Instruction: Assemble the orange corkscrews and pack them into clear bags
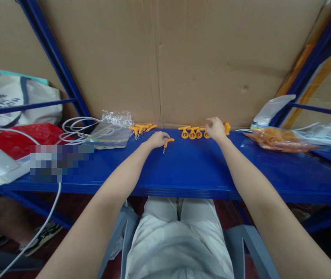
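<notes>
My left hand (158,139) has its fingers closed on an orange corkscrew (168,142), whose metal spiral points down over the blue shelf. Just beyond it, several orange corkscrews (142,128) lie in a cluster by the cardboard. My right hand (215,128) is over the right end of a row of orange ring-shaped pieces (192,134) with handles; its fingers are bent, and whether they grip a piece is hidden. Another orange piece (227,128) shows just right of that hand.
A clear plastic bag (113,135) and white cables (76,130) lie left, near a red bag (34,135) and a white power strip (5,166). On the right sits a bag of orange pieces (278,139). Cardboard (182,62) stands behind the blue shelf (182,170).
</notes>
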